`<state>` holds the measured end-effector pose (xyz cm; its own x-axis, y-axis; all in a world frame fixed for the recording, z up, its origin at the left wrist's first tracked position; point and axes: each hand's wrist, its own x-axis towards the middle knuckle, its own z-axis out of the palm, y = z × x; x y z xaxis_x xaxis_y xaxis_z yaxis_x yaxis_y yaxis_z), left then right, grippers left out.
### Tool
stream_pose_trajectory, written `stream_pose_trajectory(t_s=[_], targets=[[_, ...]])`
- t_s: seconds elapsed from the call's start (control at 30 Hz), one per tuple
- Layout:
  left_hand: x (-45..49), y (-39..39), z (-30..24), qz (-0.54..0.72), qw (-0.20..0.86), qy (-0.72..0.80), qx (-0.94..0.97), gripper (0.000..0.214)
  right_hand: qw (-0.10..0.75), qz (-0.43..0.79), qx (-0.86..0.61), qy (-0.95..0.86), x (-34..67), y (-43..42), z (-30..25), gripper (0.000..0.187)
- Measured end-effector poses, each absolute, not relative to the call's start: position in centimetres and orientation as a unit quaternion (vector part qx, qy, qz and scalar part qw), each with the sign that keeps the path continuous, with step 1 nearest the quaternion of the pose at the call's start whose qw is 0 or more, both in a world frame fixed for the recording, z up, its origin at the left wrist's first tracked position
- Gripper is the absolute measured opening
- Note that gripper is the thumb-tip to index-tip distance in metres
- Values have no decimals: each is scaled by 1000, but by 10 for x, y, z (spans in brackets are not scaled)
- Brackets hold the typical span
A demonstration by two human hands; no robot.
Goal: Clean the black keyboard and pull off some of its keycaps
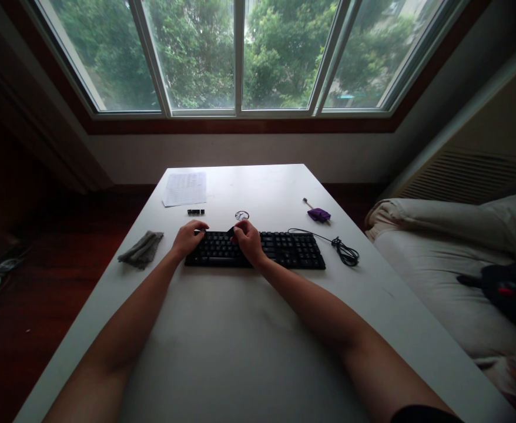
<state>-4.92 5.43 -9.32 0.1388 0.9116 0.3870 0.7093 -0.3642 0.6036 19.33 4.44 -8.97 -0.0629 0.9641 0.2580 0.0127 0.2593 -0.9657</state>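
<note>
A black keyboard (293,249) lies crosswise on the white table, its cable (346,252) coiled off the right end. My left hand (188,239) is at its back left corner, thumb and fingers closed on the edge. Over the keys left of the middle, my right hand (248,239) pinches a small flat black piece (230,232); its exact kind is too small to tell. Just behind the right hand lies a small ring-shaped item (241,215) with thin wire-like parts. Some keys are hidden under the right hand and wrist.
A grey folded cloth (141,249) lies left of the keyboard. Farther back are small black pieces (195,212) and printed paper sheets (186,188). A purple item (319,215) with a thin stick lies back right. A couch (425,264) stands right of the table, below a window (280,64).
</note>
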Motion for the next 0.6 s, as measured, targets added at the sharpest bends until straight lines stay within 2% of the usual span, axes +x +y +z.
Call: stream_pose_trajectory(t_s=[0.4, 0.6], targets=[[-64, 67, -111, 393, 222, 567, 690, 30, 549, 449, -404, -578, 194, 44, -91, 14], [-62, 63, -105, 399, 184, 567, 697, 31, 544, 450, -399, -585, 193, 44, -92, 14]])
